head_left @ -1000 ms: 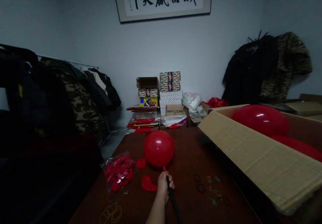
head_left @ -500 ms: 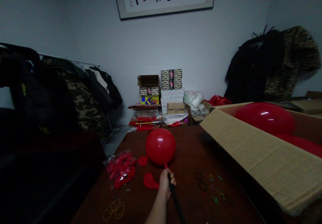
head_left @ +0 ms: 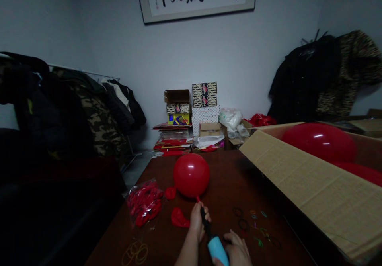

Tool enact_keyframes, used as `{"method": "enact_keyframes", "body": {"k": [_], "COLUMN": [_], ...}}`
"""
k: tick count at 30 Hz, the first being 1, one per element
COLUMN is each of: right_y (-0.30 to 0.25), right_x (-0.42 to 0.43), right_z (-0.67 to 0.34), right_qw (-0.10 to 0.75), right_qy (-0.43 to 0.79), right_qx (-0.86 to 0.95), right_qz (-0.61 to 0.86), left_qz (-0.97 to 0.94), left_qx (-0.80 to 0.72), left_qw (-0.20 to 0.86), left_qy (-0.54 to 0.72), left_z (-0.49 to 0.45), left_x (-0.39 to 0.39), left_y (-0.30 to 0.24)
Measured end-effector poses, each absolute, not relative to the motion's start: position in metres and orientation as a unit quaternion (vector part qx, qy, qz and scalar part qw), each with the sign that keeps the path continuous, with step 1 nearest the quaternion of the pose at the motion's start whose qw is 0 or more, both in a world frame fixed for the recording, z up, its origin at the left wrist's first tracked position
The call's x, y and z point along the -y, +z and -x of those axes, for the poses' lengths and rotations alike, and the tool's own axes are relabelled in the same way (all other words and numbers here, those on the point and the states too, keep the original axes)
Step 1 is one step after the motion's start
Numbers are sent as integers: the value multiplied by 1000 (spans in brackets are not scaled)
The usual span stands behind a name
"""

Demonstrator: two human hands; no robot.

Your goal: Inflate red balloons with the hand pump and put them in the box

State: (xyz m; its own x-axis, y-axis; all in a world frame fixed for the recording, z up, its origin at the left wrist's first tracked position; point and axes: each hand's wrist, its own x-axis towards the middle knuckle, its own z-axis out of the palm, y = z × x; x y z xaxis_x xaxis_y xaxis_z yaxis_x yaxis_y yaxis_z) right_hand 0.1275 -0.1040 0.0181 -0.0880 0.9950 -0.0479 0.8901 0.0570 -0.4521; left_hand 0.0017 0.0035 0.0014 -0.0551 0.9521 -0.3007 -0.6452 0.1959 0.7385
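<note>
A round, inflated red balloon (head_left: 191,175) stands above the table, its neck running down to my left hand (head_left: 197,219). That hand is closed around the balloon's neck and the black front end of a hand balloon pump (head_left: 217,251). The pump's light blue barrel points down toward me. My right hand (head_left: 236,249) is at the barrel's right side, thumb and fingers around it, partly cut off by the lower edge. Just left of my left hand lies a limp red balloon (head_left: 179,217), with another small red balloon (head_left: 170,193) behind it.
A clear bag of red balloons (head_left: 145,202) lies on the table's left, with yellowish rubber bands (head_left: 135,253) in front. Coloured bands (head_left: 259,231) lie to the right. A cardboard box (head_left: 313,186) holding large red balloons stands along the right side.
The pump's blue barrel and my right hand have come into view from below. My left hand still grips the balloon's neck, and the balloon looks very slightly larger.
</note>
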Motion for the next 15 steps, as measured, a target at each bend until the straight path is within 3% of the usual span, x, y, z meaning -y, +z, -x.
{"method": "enact_keyframes", "body": {"k": [5,15], "right_y": [30,15], "right_x": [89,113], "right_z": [-112,-118], "right_qw": [172,103], "right_qy": [181,170], "right_qx": [702,716], "right_qz": [667,669], "left_qz": [-199,-223], "left_qx": [-419,-430], "left_qw": [653,635], "left_qy": [598,602], "left_z": [0,-2], "left_x": [-4,-5], "left_y": [2,-1]}}
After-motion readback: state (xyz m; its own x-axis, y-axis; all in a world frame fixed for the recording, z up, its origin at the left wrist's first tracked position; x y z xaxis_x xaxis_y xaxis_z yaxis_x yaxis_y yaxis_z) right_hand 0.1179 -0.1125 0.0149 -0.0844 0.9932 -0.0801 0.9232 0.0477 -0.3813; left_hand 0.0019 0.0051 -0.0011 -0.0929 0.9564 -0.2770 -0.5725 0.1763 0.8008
